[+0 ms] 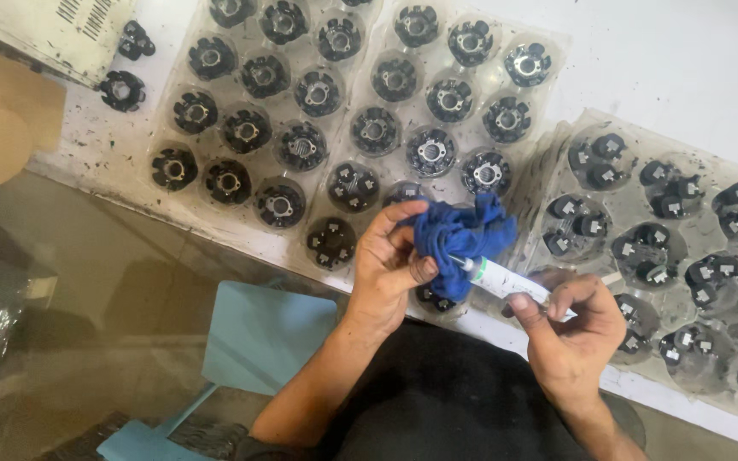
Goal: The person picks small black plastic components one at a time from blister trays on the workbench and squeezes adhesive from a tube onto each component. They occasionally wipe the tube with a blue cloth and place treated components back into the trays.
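A white tube is being pinched by the right hand, its tip poking into a blue cloth that the left hand is squeezing bunched. Just beyond both grips, clear trays of black round parts are lying on the white table.

White worktop, dirty with dark specks along near edge. Clear plastic trays of round black parts fill far left and centre, one per pocket. Another clear tray at right holds smaller black pieces with pale tabs. Two loose black parts far left beside a pale box. Brown cardboard at left edge. Light blue stool near, below worktop.
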`<state>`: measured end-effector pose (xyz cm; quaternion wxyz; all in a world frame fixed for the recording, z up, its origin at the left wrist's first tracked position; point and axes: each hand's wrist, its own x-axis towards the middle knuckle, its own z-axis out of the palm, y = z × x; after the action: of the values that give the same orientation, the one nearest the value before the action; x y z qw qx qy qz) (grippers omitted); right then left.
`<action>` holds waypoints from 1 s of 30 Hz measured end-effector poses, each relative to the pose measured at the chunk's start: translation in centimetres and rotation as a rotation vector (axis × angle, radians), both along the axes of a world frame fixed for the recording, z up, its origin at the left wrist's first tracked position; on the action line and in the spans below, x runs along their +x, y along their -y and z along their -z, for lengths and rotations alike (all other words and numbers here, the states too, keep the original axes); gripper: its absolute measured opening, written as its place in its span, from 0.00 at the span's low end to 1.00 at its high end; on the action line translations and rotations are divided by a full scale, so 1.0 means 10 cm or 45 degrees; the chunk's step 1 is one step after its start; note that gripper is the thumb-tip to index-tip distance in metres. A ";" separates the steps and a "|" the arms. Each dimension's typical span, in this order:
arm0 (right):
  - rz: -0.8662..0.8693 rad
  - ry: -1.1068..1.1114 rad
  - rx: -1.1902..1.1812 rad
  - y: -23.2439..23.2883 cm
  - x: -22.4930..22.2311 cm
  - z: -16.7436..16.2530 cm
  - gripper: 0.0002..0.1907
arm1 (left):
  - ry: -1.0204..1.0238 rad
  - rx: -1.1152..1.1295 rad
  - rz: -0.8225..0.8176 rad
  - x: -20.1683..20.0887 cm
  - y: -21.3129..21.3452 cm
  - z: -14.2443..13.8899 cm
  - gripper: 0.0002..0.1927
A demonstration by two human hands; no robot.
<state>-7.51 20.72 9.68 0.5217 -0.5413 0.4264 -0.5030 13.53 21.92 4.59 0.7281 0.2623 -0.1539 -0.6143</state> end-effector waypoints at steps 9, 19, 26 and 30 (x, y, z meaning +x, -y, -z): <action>-0.098 0.014 0.211 0.08 -0.11 -0.04 0.19 | 1.477 0.000 -0.374 -0.07 0.00 -0.52 0.16; -0.129 0.043 0.334 -0.01 -0.29 0.13 0.17 | 0.613 -0.021 -0.070 -0.45 -0.07 -0.45 0.08; -0.064 0.151 0.279 -0.15 -0.68 0.04 0.24 | 0.807 -0.114 -0.204 -0.75 -0.09 -0.51 0.08; 0.078 0.121 0.263 -0.19 -0.97 0.02 0.25 | 1.021 -0.177 -0.240 -0.97 -0.11 -0.70 0.09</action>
<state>-17.25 22.59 9.46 0.5787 -0.4468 0.4672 -0.4972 3.84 22.99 11.59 0.6796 0.4438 -0.4416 -0.3824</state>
